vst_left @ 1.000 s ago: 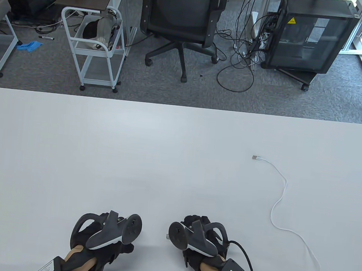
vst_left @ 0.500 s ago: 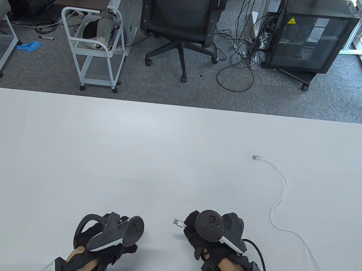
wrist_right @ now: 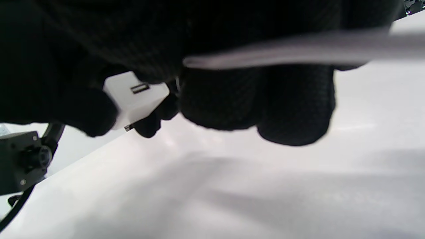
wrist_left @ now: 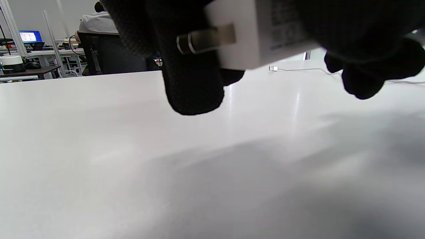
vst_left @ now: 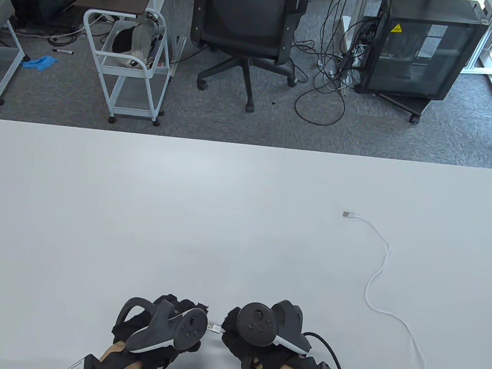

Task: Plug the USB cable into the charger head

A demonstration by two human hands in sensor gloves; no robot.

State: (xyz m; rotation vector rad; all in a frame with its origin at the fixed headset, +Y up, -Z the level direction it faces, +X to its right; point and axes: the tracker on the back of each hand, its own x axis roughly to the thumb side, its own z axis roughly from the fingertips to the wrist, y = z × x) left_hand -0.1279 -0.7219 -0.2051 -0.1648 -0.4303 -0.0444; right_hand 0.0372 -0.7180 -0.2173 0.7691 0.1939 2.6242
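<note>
My left hand (vst_left: 175, 305) grips a white charger head (wrist_left: 259, 33), hidden under the glove in the table view. My right hand (vst_left: 231, 337) pinches the silver USB plug (vst_left: 214, 328) of the white cable (vst_left: 378, 275). The plug spans the small gap between the two hands. In the left wrist view the plug (wrist_left: 206, 39) meets the charger's face; how deep it sits I cannot tell. In the right wrist view the charger (wrist_right: 132, 99) shows a port slot, and the cable (wrist_right: 298, 46) runs blurred across my fingers. Both hands are just above the table near its front edge.
The cable's other connector (vst_left: 346, 214) lies on the white table (vst_left: 139, 209) at the right, with the cable snaking back to the front right. It also shows in the left wrist view (wrist_left: 273, 68). An office chair (vst_left: 248, 28) and carts stand beyond the far edge.
My right hand has turned and carried the plug left to my left hand. My left hand has shifted right and a little forward. The plug now reaches the charger.
</note>
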